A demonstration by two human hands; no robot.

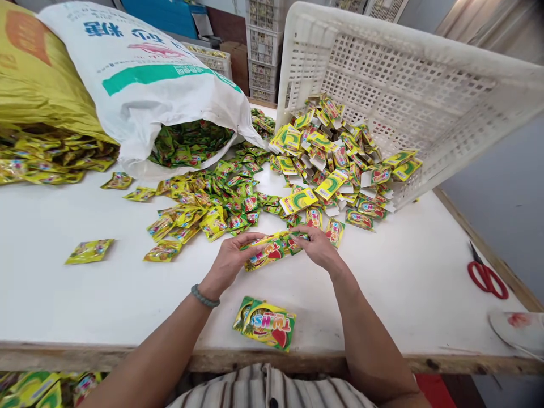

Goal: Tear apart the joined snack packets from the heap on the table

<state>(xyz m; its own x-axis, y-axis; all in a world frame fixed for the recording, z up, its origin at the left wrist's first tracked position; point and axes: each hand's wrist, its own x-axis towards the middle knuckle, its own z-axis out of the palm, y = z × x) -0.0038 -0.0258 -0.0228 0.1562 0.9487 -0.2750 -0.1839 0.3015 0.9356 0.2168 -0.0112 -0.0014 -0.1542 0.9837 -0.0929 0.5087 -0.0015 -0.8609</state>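
The bench (106,306) carries all working items. At its back right, a white crate (294,51) lies tipped, its mouth facing the front edge; this presumably lets the carton pile (334,184) spill within reach. At the back left, a white sack (144,107) lies with its mouth toward the bench middle, probably for the same reason, and green sachets (236,195) spread from it. A yellow sack (46,85) occupies the back left corner. Yellow sachets (187,218) lie on the left of the green ones.

The left hand (229,258) is closed on the left end of a printed carton (268,253), thumb across the face, apparently to steady it. The right hand (317,246) is nearly closed, thumb and fingers pinching a green packet (296,243) at the carton's right end. Whether the packet is partly inside cannot be told. The held carton is above the bench middle, just forward of the piles.

Two overlapping cartons (270,324) lie near the front edge, between the forearms. Red-handled scissors (488,277) lie near the right edge, clear of both hands.
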